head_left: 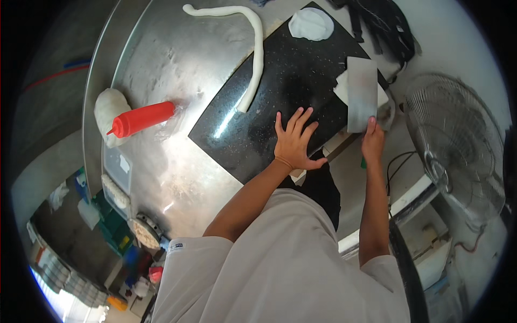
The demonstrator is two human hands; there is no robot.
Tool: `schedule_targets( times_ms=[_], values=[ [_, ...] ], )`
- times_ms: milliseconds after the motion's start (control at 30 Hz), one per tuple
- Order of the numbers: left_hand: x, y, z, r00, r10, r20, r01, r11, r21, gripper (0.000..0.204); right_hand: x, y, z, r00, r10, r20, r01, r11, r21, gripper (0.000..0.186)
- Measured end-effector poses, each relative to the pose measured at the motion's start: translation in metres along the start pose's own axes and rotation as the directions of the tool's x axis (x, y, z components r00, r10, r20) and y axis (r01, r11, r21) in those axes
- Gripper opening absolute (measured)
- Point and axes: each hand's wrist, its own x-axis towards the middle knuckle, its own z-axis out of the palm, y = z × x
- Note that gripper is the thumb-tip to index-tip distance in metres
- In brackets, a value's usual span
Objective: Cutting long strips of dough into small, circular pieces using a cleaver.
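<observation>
My left hand (293,142) lies open on the black speckled slab (291,70), near its front edge, with the fingers spread. In my right hand (372,142) is a cleaver (362,97) with a broad rectangular blade; a bit of green shows below my fist. The blade hangs over the slab's right edge and covers part of a white, flat-looking thing (341,88) that I cannot make out. A long rope of dough (257,51) curves from the steel table onto the slab, ending left of my left hand. At the slab's far end sits a rounded white mass (311,25).
On the steel table (161,59) at left, a red squeeze bottle (142,119) lies beside a pale rounded lump (109,110) and clear plastic. A large caged fan (455,145) stands close on my right. A black bag (382,27) lies beyond the slab's far right corner.
</observation>
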Motion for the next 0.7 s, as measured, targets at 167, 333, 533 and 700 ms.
schedule_targets(
  times_ms=[167, 333, 533, 700],
  values=[
    [0.018, -0.014, -0.006, 0.995, 0.078, -0.058, -0.081, 0.995, -0.056, 0.069, -0.064, -0.070, -0.062, 0.943, 0.271, 0.194, -0.321, 0.895, 0.309, 0.051],
    [0.045, 0.007, -0.029, 0.872, -0.164, -0.462, 0.025, 0.956, -0.293, 0.057, -0.168, -0.013, -0.080, 0.874, 0.452, 0.177, -0.484, 0.788, 0.381, 0.049],
    [0.014, -0.025, -0.021, 0.953, 0.006, -0.304, -0.064, 0.981, -0.182, 0.077, -0.224, 0.007, -0.051, 0.941, 0.243, 0.234, -0.279, 0.951, 0.133, 0.053],
    [-0.028, -0.031, -0.014, 0.989, 0.060, 0.137, -0.093, 0.965, 0.244, 0.097, -0.166, -0.045, 0.004, 0.830, -0.118, 0.546, 0.021, 0.983, 0.181, 0.050]
  ],
)
